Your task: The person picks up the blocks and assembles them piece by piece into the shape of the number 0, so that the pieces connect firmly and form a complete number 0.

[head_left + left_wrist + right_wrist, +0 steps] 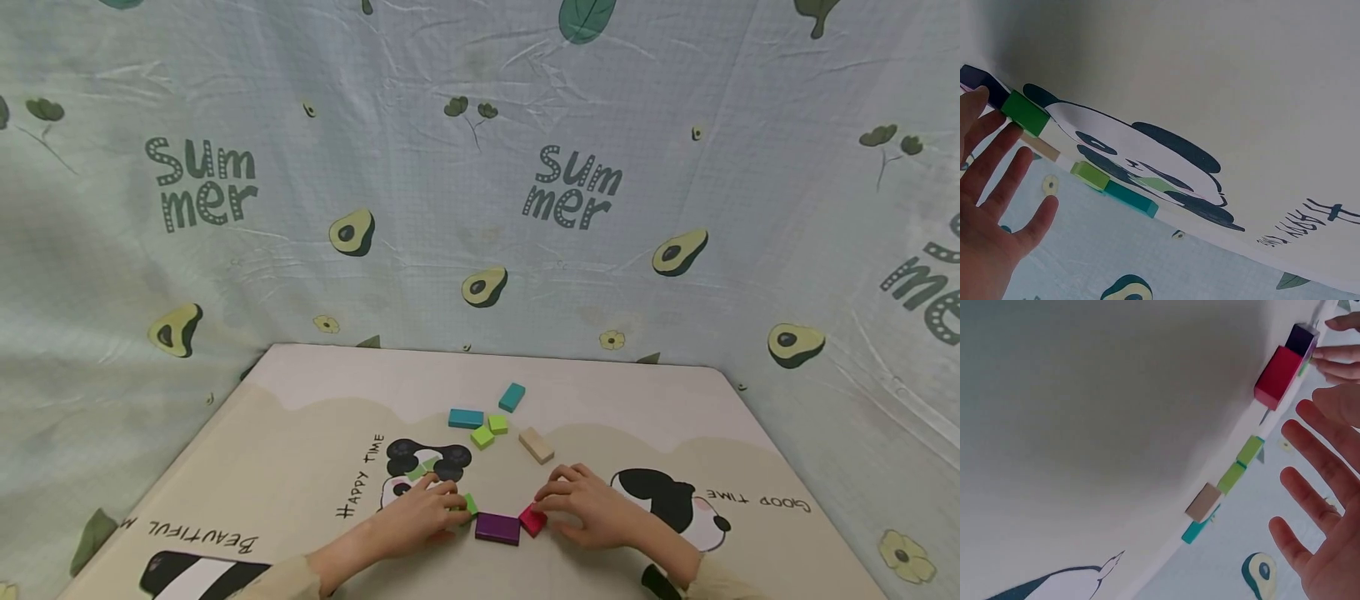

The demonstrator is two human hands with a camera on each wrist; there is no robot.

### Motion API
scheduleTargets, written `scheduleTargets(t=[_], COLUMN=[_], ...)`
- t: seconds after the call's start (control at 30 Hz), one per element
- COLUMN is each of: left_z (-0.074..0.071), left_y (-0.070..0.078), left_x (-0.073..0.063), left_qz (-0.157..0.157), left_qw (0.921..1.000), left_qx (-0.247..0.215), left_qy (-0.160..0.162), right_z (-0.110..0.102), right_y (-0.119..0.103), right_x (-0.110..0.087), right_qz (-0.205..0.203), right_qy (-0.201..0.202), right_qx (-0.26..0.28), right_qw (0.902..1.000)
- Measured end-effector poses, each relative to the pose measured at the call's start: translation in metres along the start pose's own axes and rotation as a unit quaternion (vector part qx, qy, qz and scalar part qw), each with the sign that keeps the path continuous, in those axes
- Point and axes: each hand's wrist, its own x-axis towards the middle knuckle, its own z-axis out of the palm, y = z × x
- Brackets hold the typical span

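A purple block (pixel 497 528) lies on the tabletop between my hands. At its left end sits a green block (pixel 1026 113), partly hidden by my fingers in the head view. My left hand (pixel 420 518) is beside this green block, fingers spread and relaxed, fingertips close to it; contact is hard to tell. A red block (pixel 533 520) stands at an angle by the purple block's right end. Next to it is my right hand (pixel 594 507), with loosely bent fingers; the right wrist view shows a gap between those fingers and the red block (pixel 1278 377).
Farther back lie two teal blocks (pixel 466 418), two lime green blocks (pixel 483 437) and a tan block (pixel 536 446). The table mat (pixel 315 467) has printed pandas, a dog and lettering. A patterned cloth (pixel 420 167) hangs behind the table.
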Motion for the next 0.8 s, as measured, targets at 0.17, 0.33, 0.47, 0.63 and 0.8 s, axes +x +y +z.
scheduleTargets(t=[0.17,0.33,0.47,0.63,0.8], left_z=[0.0,0.0,0.0,-0.001,-0.002], left_y=[0.0,0.0,0.0,0.0,0.0], left_x=[0.0,0.001,0.001,0.003,0.003], left_qz=[-0.003,-0.003,-0.005,-0.005,-0.003], left_qw=[1.0,1.0,0.9999,0.9998,0.9999], left_qx=[-0.006,-0.004,-0.012,-0.017,-0.013], left_qy=[0.001,0.004,0.0,-0.001,0.0], right_z=[-0.002,-0.003,-0.002,0.0,0.003], right_y=[0.009,0.019,0.029,0.039,0.047], right_x=[-0.001,-0.001,0.0,0.001,0.005], right_qz=[0.01,0.034,0.054,0.062,0.056], right_qy=[0.018,0.023,0.023,0.045,0.065], right_qx=[-0.018,-0.028,-0.04,-0.058,-0.072], right_qw=[0.9996,0.9988,0.9975,0.9954,0.9937])
